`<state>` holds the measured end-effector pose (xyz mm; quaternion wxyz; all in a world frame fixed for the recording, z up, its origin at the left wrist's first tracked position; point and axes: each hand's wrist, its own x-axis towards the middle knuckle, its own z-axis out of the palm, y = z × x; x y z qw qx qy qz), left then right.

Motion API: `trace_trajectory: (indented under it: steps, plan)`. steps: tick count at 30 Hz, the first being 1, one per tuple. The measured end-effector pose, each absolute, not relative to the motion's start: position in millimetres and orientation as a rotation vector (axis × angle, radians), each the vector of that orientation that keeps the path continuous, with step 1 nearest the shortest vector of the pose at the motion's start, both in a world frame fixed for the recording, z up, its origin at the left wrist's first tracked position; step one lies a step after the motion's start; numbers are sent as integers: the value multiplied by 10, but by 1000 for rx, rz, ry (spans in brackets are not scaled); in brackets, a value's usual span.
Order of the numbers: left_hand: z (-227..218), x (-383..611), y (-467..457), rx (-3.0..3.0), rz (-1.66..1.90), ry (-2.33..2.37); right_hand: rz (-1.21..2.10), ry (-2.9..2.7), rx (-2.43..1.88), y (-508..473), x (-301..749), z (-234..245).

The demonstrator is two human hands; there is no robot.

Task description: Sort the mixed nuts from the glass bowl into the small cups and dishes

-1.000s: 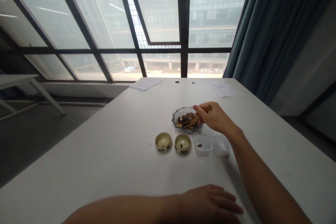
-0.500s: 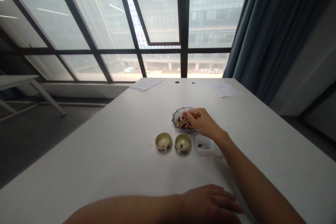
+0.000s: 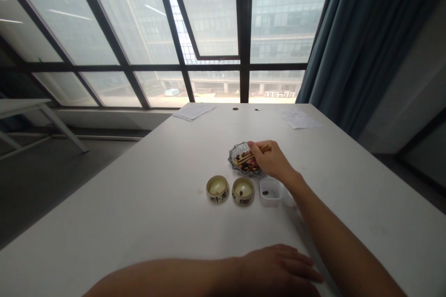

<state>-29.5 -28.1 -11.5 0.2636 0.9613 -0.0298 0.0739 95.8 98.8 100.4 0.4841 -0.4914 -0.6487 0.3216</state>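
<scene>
**R grip:** R hand [image 3: 273, 161] is closing around a pair of chopsticks [image 3: 254, 154], fingers curled, thumb on top; the grip is firm, not open.
**Chopstick tips:** they're pointing down into the mix of dark & tan bits [image 3: 245, 163] in the glass dish [image 3: 232, 154]. Can't tell if they're pinching a piece; too small to see.
**L hand:** L hand [image 3: 278, 271] is lying flat & open on the table [image 3: 104, 213] near the near edge, holding nothing.
**Counts:** 2 round ceramic cups, 2 white tubs, 2 paper sheets, 2 small dark dots [image 3: 235, 108] near the far edge.
**Cups:** left cup [image 3: 217, 189] & right cup [image 3: 243, 191] are sitting just beside each other, w/ a brown bean [image 3: 241, 193] in the right one.
**Tubs:** near tub [image 3: 270, 192] is holding 1 brown bean [image 3: 265, 192], just in front of the dish; 2nd tub [image 3: 289, 200] is mostly hiding behind the R forearm [image 3: 324, 227].
**Papers:** one sheet [image 3: 194, 111] & another [image 3: 299, 120] are lying by the far edge, well apart.
**Edges:** dish is sitting mid-table, well short of the far edge; table's right edge is well off past the R hand.
</scene>
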Motion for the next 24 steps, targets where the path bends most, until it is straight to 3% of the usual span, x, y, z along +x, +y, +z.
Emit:
trace_trajectory:
  steps: [15, 24]
  plan:
    - [-112, -311, -271, 2544, 200, -47, 775, -1376, -1183, 718, 1294, 1579]
    - [-436, -294, -199, 2630, 234, -131, 757, -1375, -1256, 582, 1368, 1723]
